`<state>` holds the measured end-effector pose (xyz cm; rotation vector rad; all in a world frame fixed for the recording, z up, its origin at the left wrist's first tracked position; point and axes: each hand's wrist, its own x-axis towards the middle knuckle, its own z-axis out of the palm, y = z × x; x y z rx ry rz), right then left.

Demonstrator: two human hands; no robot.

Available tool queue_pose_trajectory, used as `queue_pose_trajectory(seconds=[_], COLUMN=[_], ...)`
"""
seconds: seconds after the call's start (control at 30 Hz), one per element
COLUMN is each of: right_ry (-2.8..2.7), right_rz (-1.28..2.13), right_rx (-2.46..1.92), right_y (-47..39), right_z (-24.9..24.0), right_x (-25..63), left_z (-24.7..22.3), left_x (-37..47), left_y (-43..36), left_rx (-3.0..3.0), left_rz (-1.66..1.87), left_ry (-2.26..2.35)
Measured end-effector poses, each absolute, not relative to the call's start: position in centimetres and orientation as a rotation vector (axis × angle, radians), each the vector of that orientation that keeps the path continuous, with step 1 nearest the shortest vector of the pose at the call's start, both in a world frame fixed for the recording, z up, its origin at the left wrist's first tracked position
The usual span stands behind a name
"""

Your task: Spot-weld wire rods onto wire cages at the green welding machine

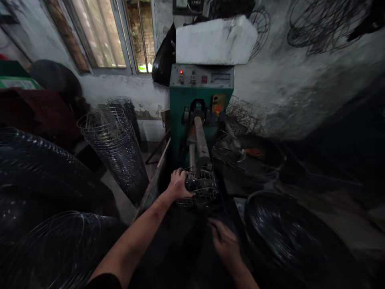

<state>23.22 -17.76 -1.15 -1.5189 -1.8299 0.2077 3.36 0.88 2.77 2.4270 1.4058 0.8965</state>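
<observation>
My left hand [179,185] is closed on the left rim of a round wire cage [207,188], which sits under the arms of a green spot welder [180,104]. The welder's upper arm [201,138] reaches out over the cage, and its lower arm [192,157] runs beneath it. Lower and to the right, my right hand [225,241] is held apart from the cage, thumb and fingers pinched together. Whatever may be between those fingers is too dark and small to make out.
Tall stacks of wire rings [112,144] stand on the left, with more wire frames [69,237] nearer me. A coil of dark wire [282,228] lies at right. Foam [213,42] tops the welder, and a phone [218,105] is fixed to its front.
</observation>
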Motion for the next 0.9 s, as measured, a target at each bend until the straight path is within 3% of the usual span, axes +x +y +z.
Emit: queue_pose_trajectory(seconds=[0.9], right_ry=[-1.839], right_rz=[0.272], right_rx=[-1.630], right_y=[-17.5], right_z=[-1.4], right_x=[23.3], left_z=[4.0], left_x=[3.3], left_y=[5.0], left_rx=[2.437], left_rz=[0.916], left_ry=[1.409])
